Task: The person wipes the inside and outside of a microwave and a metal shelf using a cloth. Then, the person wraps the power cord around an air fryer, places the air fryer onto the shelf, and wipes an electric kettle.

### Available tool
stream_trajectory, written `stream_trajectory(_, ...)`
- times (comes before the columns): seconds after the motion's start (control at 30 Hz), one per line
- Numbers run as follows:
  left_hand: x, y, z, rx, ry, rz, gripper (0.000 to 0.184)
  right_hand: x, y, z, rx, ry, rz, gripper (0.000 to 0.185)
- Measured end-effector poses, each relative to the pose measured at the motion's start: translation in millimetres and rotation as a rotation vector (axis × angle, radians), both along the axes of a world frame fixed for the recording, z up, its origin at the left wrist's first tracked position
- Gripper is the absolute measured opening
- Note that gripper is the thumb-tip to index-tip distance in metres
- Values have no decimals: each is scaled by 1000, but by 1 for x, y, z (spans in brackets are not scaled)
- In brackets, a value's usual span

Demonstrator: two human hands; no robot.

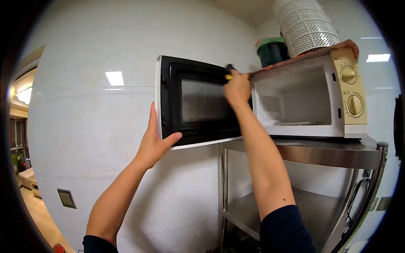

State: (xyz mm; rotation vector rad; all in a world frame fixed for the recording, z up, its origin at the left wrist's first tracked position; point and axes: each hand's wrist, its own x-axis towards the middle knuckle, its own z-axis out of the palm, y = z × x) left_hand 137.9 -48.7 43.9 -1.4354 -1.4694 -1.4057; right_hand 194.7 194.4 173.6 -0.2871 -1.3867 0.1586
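A microwave oven [295,95] stands with its door [198,126] swung wide to the left, the black inner face and mesh window toward me. My left hand [156,143] grips the door's lower free corner, thumb on the inner face and fingers behind the edge. Near the hinge side of the door, my right hand [237,89] is closed around a small black-and-yellow tool [229,72]. Only the tool's top shows above the fist, slightly blurred, so its kind is unclear. Inside the lit cavity, a glass turntable [299,123] lies on the floor.
A metal rack [337,152] carries the microwave, with a lower shelf [295,206] beneath. On top of the oven are a reddish cover [314,51], a dark green bucket [272,52] and stacked white perforated baskets [310,29]. A tiled wall with a switch [67,198] is at left; cables [358,194] hang at right.
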Motion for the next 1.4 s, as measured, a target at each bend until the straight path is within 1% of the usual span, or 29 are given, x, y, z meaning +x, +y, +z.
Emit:
stream_trajectory(0.07,6,2,0,12,-29,-124,100,3,-40,-7,211,21,78,39)
stream_trajectory(0.13,6,4,-1,16,-20,-134,99,0,-82,-18,458,96,178,40)
stream_trajectory(0.17,8,4,-1,23,-27,-128,98,6,-102,-23,595,90,163,41)
stream_trajectory(0.2,9,4,-2,28,-37,-119,98,3,-114,-25,641,137,152,41)
stream_trajectory(0.27,11,4,-3,28,-55,-109,97,0,-104,-22,678,163,131,42)
stream_trajectory(0.37,15,3,-3,54,-47,-153,97,1,-68,-19,624,132,-45,41)
stream_trajectory(0.47,9,4,-2,57,-7,-157,97,-3,-10,-16,323,57,-130,38)
stream_trajectory(0.5,12,3,-2,53,-16,-146,97,-1,7,-16,244,-12,-220,24)
stream_trajectory(0.53,14,3,-2,48,-27,-134,98,0,23,-16,144,-62,-273,23)
stream_trajectory(0.6,7,2,-1,47,-14,-125,98,-1,40,-16,-78,-125,-232,28)
stream_trajectory(0.73,9,4,-3,62,6,-112,98,-3,26,-21,-35,-113,-204,32)
stream_trajectory(0.8,6,3,-3,57,-1,-101,98,2,10,-34,195,-185,-245,35)
stream_trajectory(0.83,5,4,-3,58,-6,-83,97,7,0,-39,246,-193,-242,40)
stream_trajectory(0.87,7,4,-3,59,-9,-95,97,17,-7,-45,319,-240,-234,36)
stream_trajectory(0.93,12,3,-4,71,-45,-116,97,23,-9,-52,394,-242,-153,34)
stream_trajectory(0.97,6,5,-4,104,-2,-39,95,25,-9,-54,393,-244,-166,34)
stream_trajectory(1.0,5,5,-5,104,-1,-52,95,27,-9,-55,417,-261,-134,37)
stream_trajectory(1.03,7,5,-5,110,-49,-134,94,30,-8,-57,441,-277,-103,40)
stream_trajectory(1.07,9,5,-5,116,-98,-216,93,33,-8,-58,439,-278,-117,40)
stream_trajectory(1.1,11,4,-5,121,-99,-221,89,36,-9,-59,450,-297,-125,40)
stream_trajectory(1.13,13,3,-5,119,-100,-233,89,40,-9,-59,460,-317,-133,39)
stream_trajectory(1.2,17,0,-6,109,-196,-336,85,46,-9,-58,421,-372,-175,37)
stream_trajectory(1.23,20,-1,-7,117,-133,-233,83,47,-7,-57,396,-368,-198,33)
stream_trajectory(1.27,16,0,-9,120,-136,-242,83,47,-5,-56,371,-365,-220,28)
stream_trajectory(1.3,11,0,-11,110,-102,-266,84,48,-4,-54,372,-369,-228,28)
stream_trajectory(1.37,6,1,-15,101,-72,-301,86,48,-1,-49,284,-399,-266,27)
stream_trajectory(1.4,6,0,-17,106,-25,-267,88,49,1,-47,284,-404,-276,27)
